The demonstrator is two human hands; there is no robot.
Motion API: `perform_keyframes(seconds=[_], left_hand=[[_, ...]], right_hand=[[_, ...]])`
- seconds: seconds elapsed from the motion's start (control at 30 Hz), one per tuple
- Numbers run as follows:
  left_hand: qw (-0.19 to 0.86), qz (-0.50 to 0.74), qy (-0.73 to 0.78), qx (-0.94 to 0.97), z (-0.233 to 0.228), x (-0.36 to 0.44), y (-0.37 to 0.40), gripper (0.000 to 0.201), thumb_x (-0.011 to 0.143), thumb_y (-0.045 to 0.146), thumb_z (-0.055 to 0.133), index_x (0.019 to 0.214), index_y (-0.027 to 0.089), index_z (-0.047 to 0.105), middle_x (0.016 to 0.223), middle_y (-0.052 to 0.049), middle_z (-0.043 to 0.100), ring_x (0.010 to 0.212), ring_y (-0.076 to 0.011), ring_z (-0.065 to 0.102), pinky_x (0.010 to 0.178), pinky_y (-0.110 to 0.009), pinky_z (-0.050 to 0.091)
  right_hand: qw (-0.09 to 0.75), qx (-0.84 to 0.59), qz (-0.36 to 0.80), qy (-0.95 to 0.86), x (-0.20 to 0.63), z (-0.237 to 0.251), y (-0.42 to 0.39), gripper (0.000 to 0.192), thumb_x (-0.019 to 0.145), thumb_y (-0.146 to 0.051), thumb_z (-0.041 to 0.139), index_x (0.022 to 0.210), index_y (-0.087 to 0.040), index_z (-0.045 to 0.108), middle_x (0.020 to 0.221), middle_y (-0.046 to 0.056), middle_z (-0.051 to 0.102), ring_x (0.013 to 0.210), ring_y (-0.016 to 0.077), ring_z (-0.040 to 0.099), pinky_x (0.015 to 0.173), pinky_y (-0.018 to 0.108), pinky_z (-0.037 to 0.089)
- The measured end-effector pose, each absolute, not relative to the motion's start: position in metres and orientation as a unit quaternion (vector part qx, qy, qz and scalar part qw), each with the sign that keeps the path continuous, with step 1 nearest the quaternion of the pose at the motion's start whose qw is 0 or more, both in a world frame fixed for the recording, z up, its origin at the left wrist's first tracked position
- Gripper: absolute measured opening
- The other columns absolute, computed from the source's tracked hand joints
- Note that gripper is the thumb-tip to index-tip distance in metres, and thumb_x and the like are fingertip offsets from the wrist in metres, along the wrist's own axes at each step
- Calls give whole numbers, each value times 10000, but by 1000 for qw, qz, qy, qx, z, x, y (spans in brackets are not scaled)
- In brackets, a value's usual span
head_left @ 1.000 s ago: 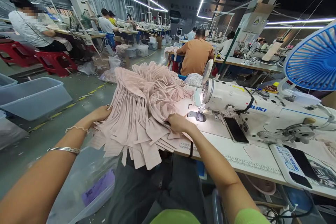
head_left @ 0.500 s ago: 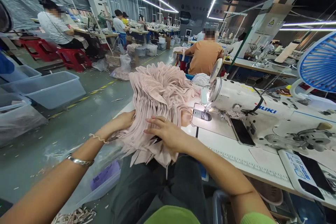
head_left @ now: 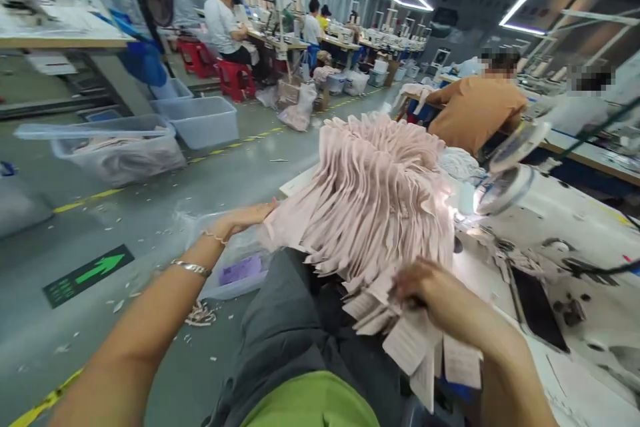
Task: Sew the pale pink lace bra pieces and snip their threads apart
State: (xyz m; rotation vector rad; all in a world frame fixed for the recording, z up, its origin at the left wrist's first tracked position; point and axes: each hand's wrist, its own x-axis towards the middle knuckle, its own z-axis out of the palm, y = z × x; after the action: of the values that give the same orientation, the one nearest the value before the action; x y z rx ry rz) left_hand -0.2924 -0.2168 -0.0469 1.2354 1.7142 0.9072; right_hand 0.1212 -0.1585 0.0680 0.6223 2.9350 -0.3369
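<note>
Nearest the camera, the right hand [head_left: 430,293] has closed its grip on the near ends of the pink fabric bundle [head_left: 373,207], fingers curled over the strip tips in the lower right of the frame; half a second ago it lay flatter on top of the pile, further from the body, so it has drawn back toward the lap. The loose strip ends now hang down past the wrist over the dark trousers [head_left: 295,320]. The left hand [head_left: 240,219] (bracelets on its wrist) sits at the bundle's left edge, mid-frame, fingers stretched out and pressed flat against the fabric, not clamped round it; earlier it was tucked under that same side. The view has also swung left, so more of the floor shows. By the look of it the stack is being gathered and pulled off the tabletop [head_left: 575,373] toward the person.

The bundle lies half on the lap, half on the tabletop edge, left of the sewing machine [head_left: 545,213]. Its long axis runs from the lower right up toward the upper middle of the frame, cut ends near, the ruffled far end pointing away toward a seated person in an orange shirt [head_left: 477,113]. Beyond, on the left, stand clear plastic bins [head_left: 200,121].
</note>
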Motion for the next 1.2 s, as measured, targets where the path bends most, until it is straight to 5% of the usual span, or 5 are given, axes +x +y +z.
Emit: perform_keyframes(seconds=[0.2, 0.33, 0.5, 0.7, 1.2], left_hand=[[536, 426, 598, 417, -82, -297, -245, 400, 548, 473, 819, 745, 147, 700, 744, -40, 704, 721, -200, 604, 669, -261, 471], [567, 480, 565, 358, -99, -292, -264, 277, 463, 279, 875, 670, 176, 723, 722, -48, 728, 691, -206, 632, 657, -273, 490], [567, 583, 517, 267, -107, -288, -287, 253, 510, 182, 868, 715, 110, 738, 697, -96, 731, 601, -197, 649, 615, -274, 504], [498, 748, 408, 159, -101, -257, -298, 295, 720, 254, 752, 974, 116, 696, 883, -93, 753, 838, -226, 715, 795, -283, 560], [471, 854, 218, 42, -66, -206, -308, 436, 833, 159, 543, 1264, 110, 591, 1103, -105, 723, 1113, -270, 650, 1037, -408, 476]], right_hand=[[3, 130, -129, 983, 107, 69, -210, 652, 700, 53, 378, 1241, -229, 607, 1192, 95, 662, 1108, 199, 619, 922, 327, 517], [-145, 114, -259, 948, 59, 42, -213, 296, 927, -110, 396, 1074, -256, 607, 1053, 73, 678, 983, 160, 660, 817, 276, 554], [-162, 30, -286, 944, 4, -2, -211, 191, 968, -170, 422, 998, -207, 607, 1084, 76, 714, 1209, 208, 581, 1097, 488, 386], [-189, 166, -275, 928, -37, -22, -209, 265, 991, -343, 357, 902, -204, 565, 667, 1, 620, 632, 158, 616, 636, 273, 473], [-154, 275, -58, 947, -101, -17, -228, 172, 973, -311, 439, 979, -189, 559, 842, 61, 725, 762, 212, 685, 570, 273, 318]])
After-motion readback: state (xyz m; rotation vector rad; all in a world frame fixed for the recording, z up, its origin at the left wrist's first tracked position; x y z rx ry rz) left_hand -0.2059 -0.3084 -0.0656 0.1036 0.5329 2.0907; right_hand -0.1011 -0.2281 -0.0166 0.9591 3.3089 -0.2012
